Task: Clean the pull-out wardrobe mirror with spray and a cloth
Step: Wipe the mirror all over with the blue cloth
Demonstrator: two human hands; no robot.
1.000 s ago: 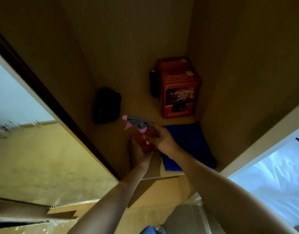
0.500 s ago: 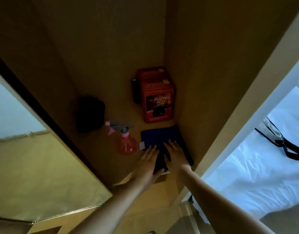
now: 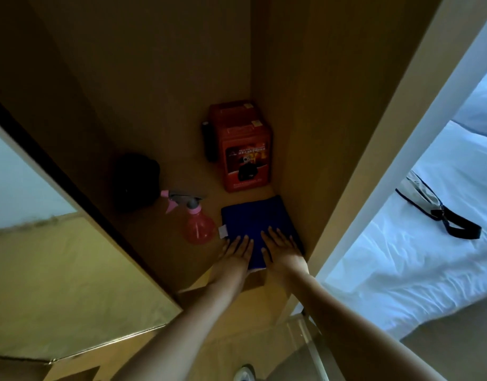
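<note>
You're pressing both hands flat, left hand (image 3: 236, 253) & right hand (image 3: 281, 250), fingers straight, gripping nothing, on the blue cloth (image 3: 257, 220) on the wardrobe floor (image 3: 165, 243), prob. smoothing it. Spray bottle (image 3: 195, 220) is standing just left; mirror (image 3: 38, 259) is sitting pulled out further left.

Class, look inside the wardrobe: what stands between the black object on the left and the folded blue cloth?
The pink spray bottle stands between the black object and the blue cloth, seen in the head view.
</note>
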